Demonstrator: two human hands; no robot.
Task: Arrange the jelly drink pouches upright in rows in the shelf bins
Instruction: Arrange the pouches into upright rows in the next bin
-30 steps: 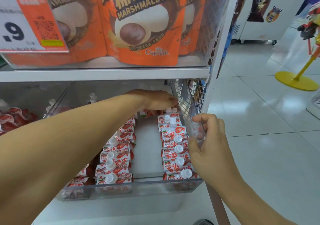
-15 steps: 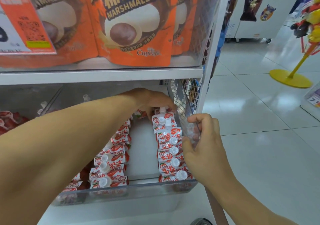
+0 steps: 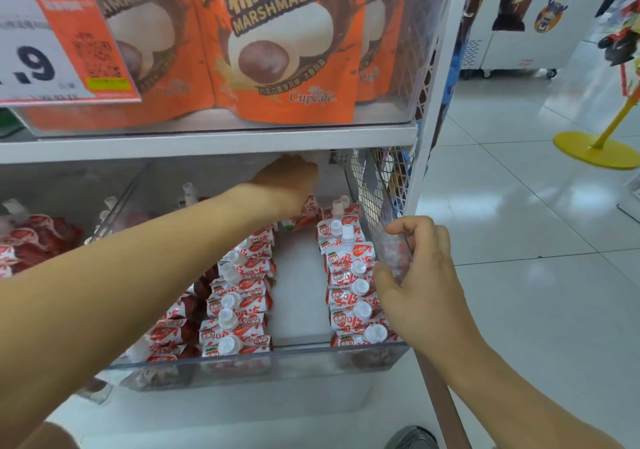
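Jelly drink pouches [image 3: 349, 275] are stood in two rows along the side walls of the clear bin [image 3: 263, 365]; a bare lane is left between. Right row: about seven caps counted. Right hand [image 3: 415, 275] is curled round the bin's right wall. Left hand [image 3: 287, 185] is reached to the back edge; grip cannot be told.

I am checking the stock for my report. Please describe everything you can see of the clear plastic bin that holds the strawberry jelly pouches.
The clear plastic bin sits pulled partly forward on the lower shelf. Its transparent walls look rigid. Inside, pouches stand in two rows, one on the left and one on the right, with a bare white strip between. The right hand grips its right wall; the left hand reaches to the back.
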